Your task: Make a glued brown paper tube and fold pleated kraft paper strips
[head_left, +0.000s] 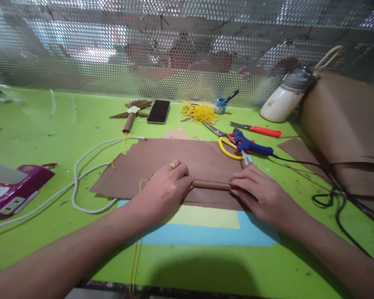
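Note:
A thin brown paper roll lies across a brown paper sheet on the green table. My left hand is curled over the roll's left end, a ring on one finger. My right hand has its fingers pressed on the roll's right end. A yellow thread trails from under my left hand toward me. Under the brown sheet lie a yellow sheet and a blue sheet.
A blue glue gun with black cord, yellow-handled scissors, a red-handled knife, yellow shreds, a phone, a brown paper fan piece, a white cable, a magenta device, a big brown paper roll.

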### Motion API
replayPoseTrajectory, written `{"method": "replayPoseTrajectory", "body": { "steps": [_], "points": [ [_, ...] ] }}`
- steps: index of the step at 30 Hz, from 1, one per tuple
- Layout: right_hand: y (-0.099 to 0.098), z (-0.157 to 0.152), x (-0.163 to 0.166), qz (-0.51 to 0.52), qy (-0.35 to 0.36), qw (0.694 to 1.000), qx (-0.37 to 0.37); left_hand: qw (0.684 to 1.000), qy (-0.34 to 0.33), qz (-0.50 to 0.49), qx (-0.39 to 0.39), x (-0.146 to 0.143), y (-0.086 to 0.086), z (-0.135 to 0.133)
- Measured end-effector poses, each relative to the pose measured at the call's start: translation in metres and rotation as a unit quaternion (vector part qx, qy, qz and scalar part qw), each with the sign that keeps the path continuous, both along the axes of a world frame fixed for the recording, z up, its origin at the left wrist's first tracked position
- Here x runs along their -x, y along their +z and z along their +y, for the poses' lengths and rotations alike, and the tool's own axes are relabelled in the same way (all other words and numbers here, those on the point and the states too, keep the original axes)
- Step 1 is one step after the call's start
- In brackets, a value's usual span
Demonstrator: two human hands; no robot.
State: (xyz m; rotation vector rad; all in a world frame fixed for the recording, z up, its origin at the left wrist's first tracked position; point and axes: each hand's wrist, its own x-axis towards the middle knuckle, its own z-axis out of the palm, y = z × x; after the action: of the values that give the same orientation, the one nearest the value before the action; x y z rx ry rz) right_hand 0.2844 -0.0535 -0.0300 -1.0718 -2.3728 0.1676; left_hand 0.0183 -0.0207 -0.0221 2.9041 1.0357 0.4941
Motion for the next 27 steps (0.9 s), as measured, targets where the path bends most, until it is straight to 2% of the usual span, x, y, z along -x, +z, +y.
{"method": "replayPoseTrajectory", "body": {
  "steps": [5, 9, 16, 27],
  "points": [
    [-0.001, -0.001, 0.001, -0.032, -0.002, 0.998, -0.048, 1.0, -0.005, 0.016, -0.004, 0.001, 0.0, 0.001],
    [-0.005, 0.0, 0.0, -0.028, -0.002, 0.999, -0.036, 1.0, -0.007, 0.013, 0.005, 0.002, -0.001, 0.002],
    [-0.01, 0.002, -0.006, 0.045, 0.003, 0.999, 0.007, 0.999, 0.015, -0.013, 0.042, 0.003, -0.004, 0.002],
    [-0.013, 0.005, -0.004, -0.007, -0.015, 1.0, -0.003, 0.996, 0.028, -0.037, 0.078, 0.003, -0.002, 0.001]
  ]
}}
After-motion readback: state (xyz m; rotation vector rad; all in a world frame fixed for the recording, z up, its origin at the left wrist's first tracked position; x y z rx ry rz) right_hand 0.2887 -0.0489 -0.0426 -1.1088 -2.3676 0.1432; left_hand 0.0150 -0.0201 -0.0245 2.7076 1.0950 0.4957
